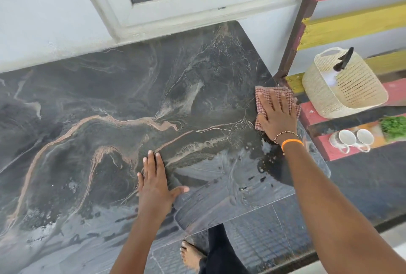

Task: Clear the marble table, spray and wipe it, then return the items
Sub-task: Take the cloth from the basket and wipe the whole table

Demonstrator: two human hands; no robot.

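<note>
The dark marble table with tan veins fills the view and carries nothing but a cloth. Wet streaks and droplets shine near its front right corner. My right hand presses flat, fingers spread, on a red-and-white checked cloth at the table's right edge. My left hand rests flat on the marble near the front edge, fingers straight. A cream woven basket with a black spray trigger sticking out of it sits on the floor to the right.
Two white mugs lie on the floor below the basket, beside a green leafy thing. A brown metal post rises at the table's right rear corner. A wall with a window frame borders the far edge. My bare foot stands under the front.
</note>
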